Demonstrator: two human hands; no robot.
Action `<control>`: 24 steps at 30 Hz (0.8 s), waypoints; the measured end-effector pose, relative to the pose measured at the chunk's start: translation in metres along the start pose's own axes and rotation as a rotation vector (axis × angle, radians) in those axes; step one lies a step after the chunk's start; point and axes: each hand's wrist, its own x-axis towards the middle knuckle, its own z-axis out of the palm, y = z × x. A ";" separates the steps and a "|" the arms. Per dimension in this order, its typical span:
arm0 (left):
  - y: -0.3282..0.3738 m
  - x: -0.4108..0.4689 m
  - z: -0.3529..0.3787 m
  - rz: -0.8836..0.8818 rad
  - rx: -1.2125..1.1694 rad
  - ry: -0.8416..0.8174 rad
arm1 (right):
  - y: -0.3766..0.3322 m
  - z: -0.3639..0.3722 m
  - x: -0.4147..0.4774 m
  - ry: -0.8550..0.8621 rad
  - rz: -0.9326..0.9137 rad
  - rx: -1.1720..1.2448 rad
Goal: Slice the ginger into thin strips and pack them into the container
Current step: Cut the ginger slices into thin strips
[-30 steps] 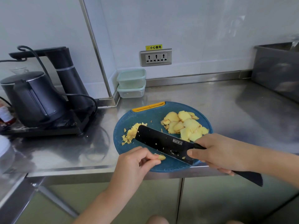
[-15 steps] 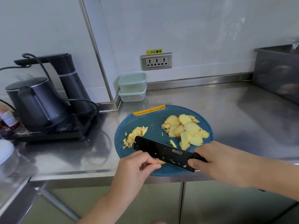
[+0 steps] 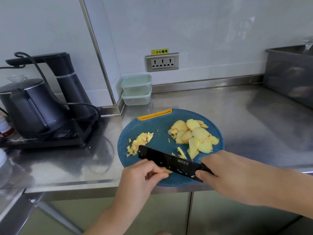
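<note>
My right hand [image 3: 225,172] is curled round the handle of the black rectangular cleaver [image 3: 169,161], its blade set across the near part of the round blue plastic chopping board [image 3: 162,126]. My left hand [image 3: 144,177] pinches a small yellow piece of ginger [image 3: 168,171] against the blade's near side. Just beyond the right hand lies a heap of flat pale-yellow ginger slices [image 3: 193,133], beyond the left hand a smaller pile of cut ginger strips [image 3: 140,141], and well past both, on the stainless steel worktop [image 3: 237,116], two clear plastic containers with pale green lids [image 3: 136,89] stand stacked.
</note>
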 end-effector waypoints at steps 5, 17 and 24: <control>0.001 -0.001 0.000 0.007 -0.006 0.010 | -0.003 -0.007 -0.001 -0.042 0.006 0.017; -0.001 -0.002 0.002 0.032 0.029 0.021 | -0.003 0.004 0.007 -0.029 -0.007 0.010; -0.001 -0.002 0.000 0.012 0.000 0.012 | 0.012 -0.001 -0.005 -0.078 0.039 0.124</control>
